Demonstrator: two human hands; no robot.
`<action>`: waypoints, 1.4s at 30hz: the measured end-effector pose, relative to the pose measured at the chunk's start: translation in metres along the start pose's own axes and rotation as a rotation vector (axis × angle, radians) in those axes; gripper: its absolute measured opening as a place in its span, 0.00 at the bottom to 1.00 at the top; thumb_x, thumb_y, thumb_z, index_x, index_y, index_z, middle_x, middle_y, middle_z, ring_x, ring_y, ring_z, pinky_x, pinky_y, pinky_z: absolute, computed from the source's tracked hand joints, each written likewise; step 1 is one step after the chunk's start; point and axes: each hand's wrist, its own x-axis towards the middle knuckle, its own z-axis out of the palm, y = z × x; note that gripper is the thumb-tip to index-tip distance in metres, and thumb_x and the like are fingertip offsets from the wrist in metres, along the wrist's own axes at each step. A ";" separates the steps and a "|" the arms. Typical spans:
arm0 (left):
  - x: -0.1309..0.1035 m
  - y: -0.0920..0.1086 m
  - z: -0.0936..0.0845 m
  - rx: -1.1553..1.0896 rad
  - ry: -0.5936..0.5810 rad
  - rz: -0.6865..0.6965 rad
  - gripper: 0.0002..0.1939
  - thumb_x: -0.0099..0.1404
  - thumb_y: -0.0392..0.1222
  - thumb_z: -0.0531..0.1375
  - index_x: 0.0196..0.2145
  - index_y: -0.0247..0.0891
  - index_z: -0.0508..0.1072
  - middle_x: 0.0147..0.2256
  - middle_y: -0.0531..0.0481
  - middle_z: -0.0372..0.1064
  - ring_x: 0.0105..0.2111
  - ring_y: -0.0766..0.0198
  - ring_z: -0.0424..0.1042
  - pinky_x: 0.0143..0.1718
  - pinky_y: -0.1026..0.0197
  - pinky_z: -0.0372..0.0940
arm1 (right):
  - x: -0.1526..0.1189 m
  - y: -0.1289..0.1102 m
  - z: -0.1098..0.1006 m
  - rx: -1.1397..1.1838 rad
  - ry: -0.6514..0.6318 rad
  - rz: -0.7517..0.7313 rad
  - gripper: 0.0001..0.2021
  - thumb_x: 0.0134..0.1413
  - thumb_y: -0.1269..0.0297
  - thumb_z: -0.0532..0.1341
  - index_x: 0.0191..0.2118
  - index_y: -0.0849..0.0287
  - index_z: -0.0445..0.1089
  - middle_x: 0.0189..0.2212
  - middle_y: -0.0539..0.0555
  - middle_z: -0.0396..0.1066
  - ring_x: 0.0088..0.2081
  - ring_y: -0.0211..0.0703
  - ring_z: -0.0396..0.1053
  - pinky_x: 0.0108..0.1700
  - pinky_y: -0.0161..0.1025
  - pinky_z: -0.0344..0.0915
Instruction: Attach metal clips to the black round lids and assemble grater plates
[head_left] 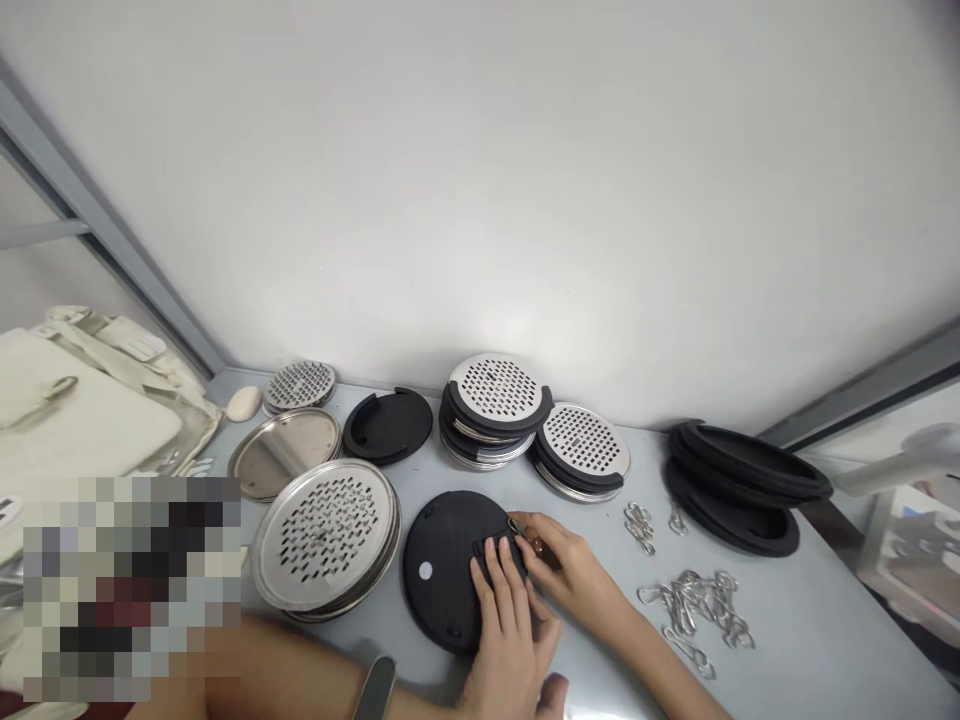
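A black round disc [442, 580] with a white dot lies on the grey table, at the lower middle. My left hand [510, 620] rests on its right part with fingers stretched out flat. At the disc's right edge, my right hand [566, 565] pinches a small metal clip [514, 524] between thumb and fingers. Right of my hands lie a pile of loose metal clips [701, 605] and a smaller group [640, 527]. Left of the disc stands a stack of perforated metal plates [330, 535].
Behind the disc stand two stacks of perforated plates with black rims [497, 390] [583, 442]. A black holder [390, 425], a plain metal plate [285, 450] and a small grated stack [300, 384] are at the back left. Black discs [739, 480] are piled at the right.
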 end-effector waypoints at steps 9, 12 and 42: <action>0.000 -0.001 -0.001 0.027 0.011 0.010 0.32 0.54 0.64 0.56 0.39 0.29 0.73 0.51 0.24 0.64 0.53 0.24 0.58 0.51 0.24 0.40 | -0.001 0.002 -0.003 -0.053 -0.047 0.012 0.17 0.64 0.60 0.49 0.54 0.57 0.63 0.47 0.58 0.71 0.45 0.45 0.71 0.49 0.41 0.67; 0.000 -0.001 -0.002 0.031 0.016 0.007 0.32 0.53 0.64 0.56 0.40 0.30 0.73 0.51 0.25 0.65 0.53 0.25 0.58 0.51 0.24 0.40 | -0.001 0.005 -0.001 -0.059 -0.049 0.011 0.17 0.65 0.59 0.49 0.54 0.57 0.63 0.46 0.59 0.71 0.45 0.45 0.71 0.49 0.41 0.67; 0.002 -0.002 -0.004 0.044 0.029 0.008 0.32 0.51 0.64 0.58 0.38 0.29 0.73 0.50 0.25 0.66 0.52 0.23 0.59 0.50 0.24 0.40 | -0.003 0.009 -0.001 -0.097 -0.071 0.010 0.16 0.66 0.60 0.49 0.55 0.56 0.61 0.50 0.58 0.68 0.50 0.44 0.68 0.54 0.42 0.66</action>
